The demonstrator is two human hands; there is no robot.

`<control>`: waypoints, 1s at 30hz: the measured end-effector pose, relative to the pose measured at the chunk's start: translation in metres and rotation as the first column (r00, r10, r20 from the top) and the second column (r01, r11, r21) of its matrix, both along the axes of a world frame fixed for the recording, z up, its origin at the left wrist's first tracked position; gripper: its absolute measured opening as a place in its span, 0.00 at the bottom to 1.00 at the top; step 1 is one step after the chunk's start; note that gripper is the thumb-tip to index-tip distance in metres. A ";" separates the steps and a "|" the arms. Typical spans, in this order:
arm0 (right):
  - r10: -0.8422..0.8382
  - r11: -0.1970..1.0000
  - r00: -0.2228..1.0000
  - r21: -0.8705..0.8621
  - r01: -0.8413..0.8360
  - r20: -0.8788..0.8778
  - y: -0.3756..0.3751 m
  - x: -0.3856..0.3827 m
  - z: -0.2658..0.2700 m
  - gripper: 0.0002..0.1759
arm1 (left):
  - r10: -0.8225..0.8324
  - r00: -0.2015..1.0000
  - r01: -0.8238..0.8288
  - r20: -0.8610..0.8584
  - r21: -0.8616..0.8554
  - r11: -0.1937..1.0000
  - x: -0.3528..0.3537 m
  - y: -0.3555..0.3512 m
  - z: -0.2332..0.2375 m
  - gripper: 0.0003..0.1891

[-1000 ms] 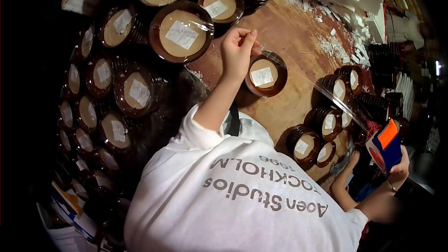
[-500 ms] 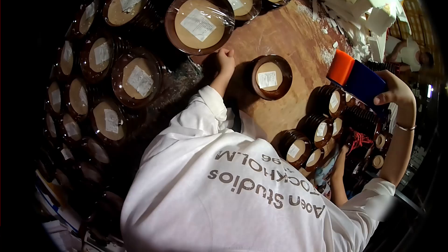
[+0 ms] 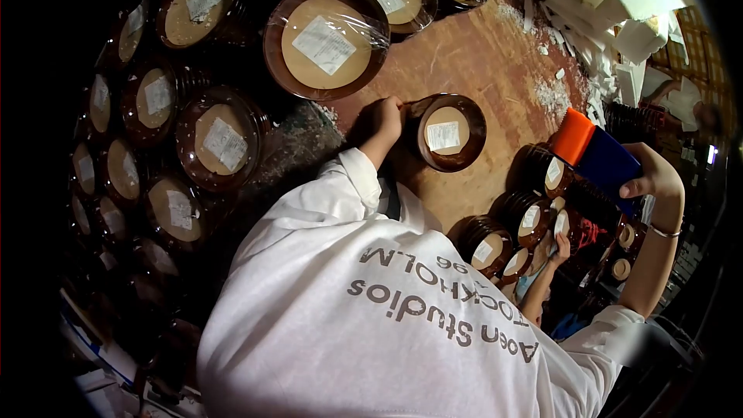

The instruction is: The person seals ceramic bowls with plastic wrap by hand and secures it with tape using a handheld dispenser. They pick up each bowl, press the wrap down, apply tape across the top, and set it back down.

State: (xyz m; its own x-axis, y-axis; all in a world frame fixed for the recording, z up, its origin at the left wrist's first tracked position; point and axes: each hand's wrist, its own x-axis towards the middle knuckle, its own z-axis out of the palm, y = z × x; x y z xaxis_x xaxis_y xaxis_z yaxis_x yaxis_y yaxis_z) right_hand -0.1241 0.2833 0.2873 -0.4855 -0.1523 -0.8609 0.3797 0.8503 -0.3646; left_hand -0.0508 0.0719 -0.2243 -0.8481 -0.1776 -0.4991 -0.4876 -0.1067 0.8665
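Observation:
A brown bowl (image 3: 470,156) with a tan disc and a white label stands on the brown tabletop (image 3: 495,54). Just left of its rim is my left hand (image 3: 387,118), with the fingers curled closed; anything inside them is hidden. Out to the right, my right hand (image 3: 654,174) grips a blue-and-orange tool (image 3: 606,161) by its blue part, raised above stacked bowls. The orange end points up and left. A larger film-wrapped bowl (image 3: 285,70) with a label sits above and left of my left hand.
Many labelled bowls (image 3: 182,162) in stacks fill the left side. More stacks (image 3: 480,232) stand at the lower right, where another person's hand (image 3: 563,249) reaches in. White foam pieces (image 3: 642,35) and crumbs lie at the upper right. Another person (image 3: 681,101) is at the far right.
My left hand has moved right and slightly down, closer to the single bowl. My right hand and the tool sit slightly lower. The other person's hand has come up beside the stacked bowls.

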 end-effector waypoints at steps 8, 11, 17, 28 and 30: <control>0.001 0.999 1.000 -0.034 -0.001 -0.019 0.009 0.009 -0.006 0.42 | -0.084 0.988 0.100 0.132 -0.122 0.987 -0.005 -0.007 0.000 0.06; 0.004 1.000 0.999 -0.022 -0.005 -0.052 0.012 0.013 -0.006 0.43 | -0.254 0.935 0.331 0.248 -0.350 0.876 -0.013 -0.024 0.042 0.09; 0.014 1.000 0.998 -0.018 -0.015 -0.060 0.027 0.022 -0.014 0.41 | -0.259 0.965 0.261 0.030 -0.149 0.954 0.000 -0.026 0.093 0.19; -0.133 0.991 0.991 -0.016 0.132 -0.028 0.050 0.045 -0.034 0.49 | -0.164 0.946 -0.015 0.280 0.543 0.840 0.023 -0.017 0.122 0.27; -0.144 0.990 0.988 -0.006 0.144 0.054 0.052 0.046 -0.038 0.47 | -0.182 0.970 0.186 -0.160 0.013 0.982 0.029 -0.032 0.148 0.27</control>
State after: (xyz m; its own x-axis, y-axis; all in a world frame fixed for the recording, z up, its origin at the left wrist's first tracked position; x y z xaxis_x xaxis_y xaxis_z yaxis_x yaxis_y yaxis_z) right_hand -0.0784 0.3357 0.2495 -0.4564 -0.0931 -0.8849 0.5170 0.7816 -0.3490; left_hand -0.0214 0.0399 -0.0761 -0.9333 0.0009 -0.3592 -0.3587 -0.0529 0.9320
